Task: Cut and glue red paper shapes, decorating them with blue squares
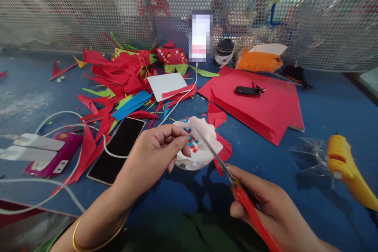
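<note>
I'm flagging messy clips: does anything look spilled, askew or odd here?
Yes: paper scraps lie in a tangled heap left of the white card, untidily spread over the table. A cable trails across the black phone. Blue and red bits lie jumbled on crumpled white paper by the left hand.

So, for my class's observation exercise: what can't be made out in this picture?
All in the head view:
Left hand: whether its grip pinches anything; too small to tell.
Scissors: handles partly covered by the right hand, cut off by the bottom edge.
Upright phone: screen, pixelated.
Paper bits: exact count; too small.
Yellow tool: far end, cut off by the right edge.
</note>
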`<control>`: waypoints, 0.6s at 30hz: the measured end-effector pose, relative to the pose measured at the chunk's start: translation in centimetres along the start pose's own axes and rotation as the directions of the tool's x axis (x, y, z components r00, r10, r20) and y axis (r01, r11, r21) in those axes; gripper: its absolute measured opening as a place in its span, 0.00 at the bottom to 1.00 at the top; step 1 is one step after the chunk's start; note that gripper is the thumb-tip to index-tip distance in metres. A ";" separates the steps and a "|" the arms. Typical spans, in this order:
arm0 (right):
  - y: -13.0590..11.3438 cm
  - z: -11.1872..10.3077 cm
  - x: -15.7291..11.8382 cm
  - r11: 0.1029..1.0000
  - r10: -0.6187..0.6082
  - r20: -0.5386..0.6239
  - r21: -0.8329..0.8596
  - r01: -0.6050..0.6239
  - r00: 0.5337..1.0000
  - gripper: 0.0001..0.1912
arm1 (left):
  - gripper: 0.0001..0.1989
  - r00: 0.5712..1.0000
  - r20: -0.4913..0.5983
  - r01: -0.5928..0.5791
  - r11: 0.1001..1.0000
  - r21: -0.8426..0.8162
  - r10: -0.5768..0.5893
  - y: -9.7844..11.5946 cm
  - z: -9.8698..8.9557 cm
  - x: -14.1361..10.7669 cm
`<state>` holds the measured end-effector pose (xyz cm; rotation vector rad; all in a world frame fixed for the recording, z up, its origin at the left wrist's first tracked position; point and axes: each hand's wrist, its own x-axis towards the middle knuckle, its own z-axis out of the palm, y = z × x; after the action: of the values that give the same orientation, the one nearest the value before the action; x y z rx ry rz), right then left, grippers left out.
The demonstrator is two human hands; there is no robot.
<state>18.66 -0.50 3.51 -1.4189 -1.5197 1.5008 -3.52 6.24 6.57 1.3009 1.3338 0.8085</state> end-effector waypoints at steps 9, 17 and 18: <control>1.1 -0.2 0.0 0.971 -0.196 -0.248 0.086 0.223 0.949 0.20 | 0.06 0.781 -0.060 -0.424 0.598 0.680 0.622 -1.7 -0.2 0.6; 0.6 -0.2 1.0 0.974 -0.215 -0.287 0.009 0.227 0.934 0.20 | 0.08 0.750 -0.115 -0.278 0.468 0.839 0.651 -1.2 -1.5 1.6; 0.6 -0.2 1.1 0.974 -0.213 -0.297 0.010 0.226 0.931 0.21 | 0.09 0.774 -0.073 -0.282 0.445 0.850 0.629 -1.2 -1.5 1.6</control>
<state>18.69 0.46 2.73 -1.3289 -1.3982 1.1256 -5.02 7.91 5.41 2.4510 1.7883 0.8836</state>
